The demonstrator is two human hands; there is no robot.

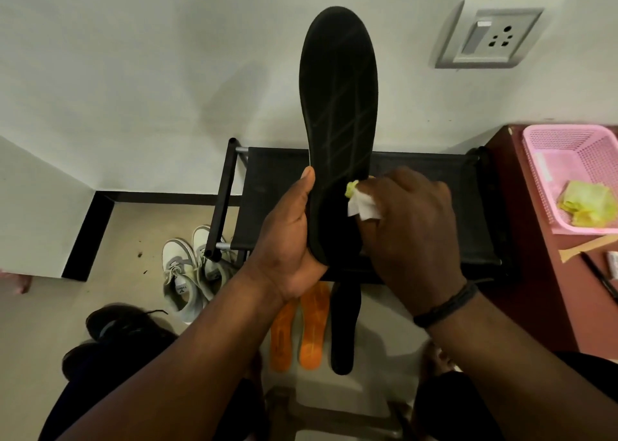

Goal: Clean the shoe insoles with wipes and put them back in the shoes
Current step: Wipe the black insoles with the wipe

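Left hand [289, 240] grips the heel end of a black insole [339, 106], thumb laid along its left edge and fingers curled behind, holding it upright in front of the wall. Right hand [409, 220] pinches a crumpled white wipe [363, 206] with a yellowish smudge and presses it against the insole's right edge near the arch. To do this well, I judge the left grip should stay firm low down so the long toe end does not flap, while the wipe runs in long strokes along the faint diagonal lines, turned to a fresh white face as it soils. On the floor nearer the person lie two orange insoles [299, 330] and a second black insole [344, 327], side by side, near a black rack [434, 179]; grey shoes [187, 273] sit at left; a pink basket [568, 159] rests on the worktop [521, 240] at right
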